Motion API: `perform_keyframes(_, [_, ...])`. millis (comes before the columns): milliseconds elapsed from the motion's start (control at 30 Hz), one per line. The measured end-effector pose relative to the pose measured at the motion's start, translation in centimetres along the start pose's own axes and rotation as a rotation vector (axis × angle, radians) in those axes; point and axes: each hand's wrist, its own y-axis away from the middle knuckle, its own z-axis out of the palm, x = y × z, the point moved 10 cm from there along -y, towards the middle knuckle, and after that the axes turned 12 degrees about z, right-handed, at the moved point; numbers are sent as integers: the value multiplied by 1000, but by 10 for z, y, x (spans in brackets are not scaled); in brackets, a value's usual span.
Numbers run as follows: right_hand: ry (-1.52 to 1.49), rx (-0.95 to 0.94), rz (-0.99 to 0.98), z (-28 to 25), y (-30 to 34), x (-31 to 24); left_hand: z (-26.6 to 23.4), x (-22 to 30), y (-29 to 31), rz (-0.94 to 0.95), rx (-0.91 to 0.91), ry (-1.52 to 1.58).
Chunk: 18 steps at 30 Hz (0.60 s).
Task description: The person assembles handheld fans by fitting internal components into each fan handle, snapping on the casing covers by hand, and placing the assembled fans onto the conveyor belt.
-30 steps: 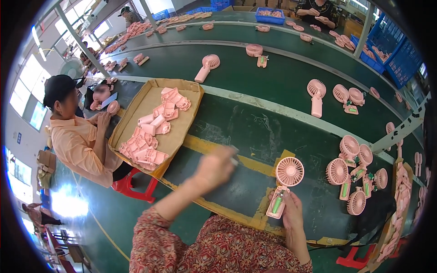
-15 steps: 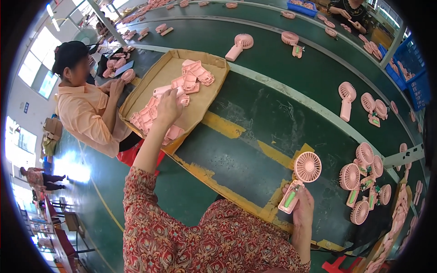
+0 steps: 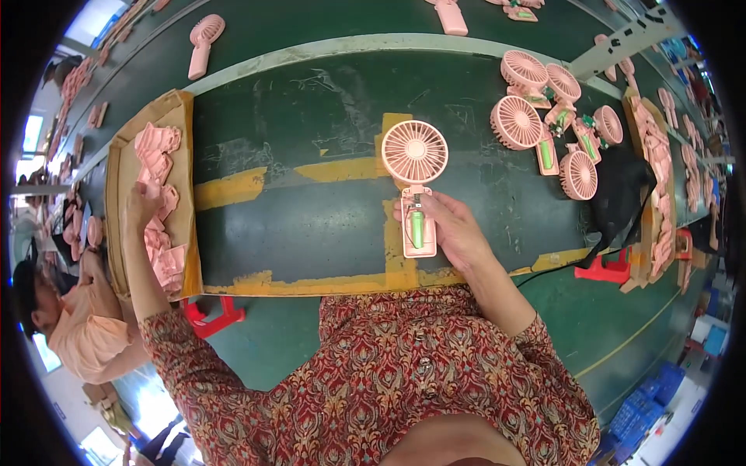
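My right hand (image 3: 454, 229) holds a pink hand-held fan (image 3: 416, 182) by its open handle, where a green battery shows. The fan's round head rests over the dark green table (image 3: 311, 210). My left hand (image 3: 141, 208) reaches into a cardboard tray (image 3: 118, 163) at the left, fingers down among several pink plastic parts (image 3: 159, 198). Whether it grips one of them I cannot tell.
Several pink fans with open handles (image 3: 548, 124) lie at the right. A black cloth (image 3: 614, 194) and a box of pink parts (image 3: 657, 171) sit further right. Red brackets (image 3: 602, 272) clamp the table's front edge. Another person (image 3: 74, 326) sits at lower left.
The view has swung right and down. My left hand stays in the cardboard tray among the pink parts. My right hand brought the fan toward the middle of the table.
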Motion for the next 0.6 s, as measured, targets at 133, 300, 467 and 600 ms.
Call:
perform_keyframes(133, [-3,0,-1,-1,7,1,-73,96,27,92,383,-266])
perform_keyframes(300, [-5,-1,-10,-7,8,7,-45,207,62,149,320,606])
perform_keyframes(467, [-15,-8,-19,-6,7,7,72,339,114,49,-130,1273])
perform_keyframes(600, [-9,-23,-38,-4,4,8,113,363,132,-66,-226,1344])
